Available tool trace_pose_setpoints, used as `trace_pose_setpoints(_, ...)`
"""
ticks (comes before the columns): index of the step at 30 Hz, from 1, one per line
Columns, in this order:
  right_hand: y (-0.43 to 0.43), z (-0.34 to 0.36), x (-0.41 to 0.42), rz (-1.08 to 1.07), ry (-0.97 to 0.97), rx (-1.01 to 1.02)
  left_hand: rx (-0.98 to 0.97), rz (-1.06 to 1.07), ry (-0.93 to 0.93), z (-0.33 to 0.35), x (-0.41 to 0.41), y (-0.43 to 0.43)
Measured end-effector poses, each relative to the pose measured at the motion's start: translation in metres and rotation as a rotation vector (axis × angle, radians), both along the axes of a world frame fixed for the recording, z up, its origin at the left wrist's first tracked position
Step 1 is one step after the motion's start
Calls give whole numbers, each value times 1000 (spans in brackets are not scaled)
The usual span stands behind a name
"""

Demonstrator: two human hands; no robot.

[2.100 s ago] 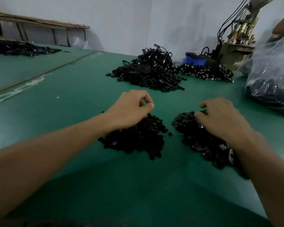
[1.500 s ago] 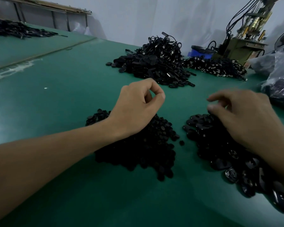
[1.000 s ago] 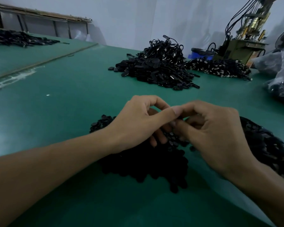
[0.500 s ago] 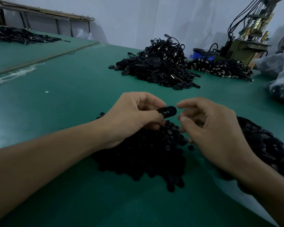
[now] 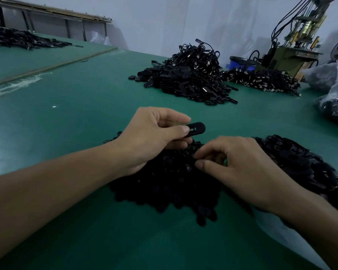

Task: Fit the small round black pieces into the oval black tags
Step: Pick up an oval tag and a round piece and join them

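Note:
My left hand pinches an oval black tag between thumb and forefinger, holding it above the table. Below it lies a heap of small round black pieces. My right hand is down on that heap with thumb and forefinger curled together at its top; whether a piece sits between them is too dark to tell. A second heap of oval black tags lies to the right, partly hidden by my right wrist.
The green table carries a large pile of black tags with cords farther back, another pile to its right, and clear plastic bags at the right edge. A machine stands behind. Another dark pile lies far left.
My right hand has let go near the tag and dropped down onto the heap of round pieces. My left hand keeps holding the tag, raised slightly.

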State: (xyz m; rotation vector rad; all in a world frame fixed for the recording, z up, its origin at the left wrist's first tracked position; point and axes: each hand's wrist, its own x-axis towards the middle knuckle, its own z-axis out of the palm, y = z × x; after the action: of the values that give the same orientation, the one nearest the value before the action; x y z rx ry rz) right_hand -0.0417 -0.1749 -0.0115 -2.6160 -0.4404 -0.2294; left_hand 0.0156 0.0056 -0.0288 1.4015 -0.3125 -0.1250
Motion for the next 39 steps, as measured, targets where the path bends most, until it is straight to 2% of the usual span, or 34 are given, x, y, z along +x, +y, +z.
trace_pose_setpoints(15,-3,-1,0,-2,-97,70,62,-8,-91,-1,-1,-2)
trace_pose_setpoints(21,-2,7,-5,-16,-135,16,49,-10,-73,1,-3,-1)
trace_pose_setpoints(25,-1,8,-7,-33,-129,117,31,-2,-73,0,-2,0)
trace_pose_setpoints(30,-1,3,-6,-28,-198,184,127,-65,-140,1,-3,0)
trace_pose_setpoints(35,-1,2,-5,-42,-292,117,55,-50,-119,2,-5,0)
trace_pose_setpoints(39,-2,0,-4,-42,-265,206,21,-2,-131,2,-5,-1)
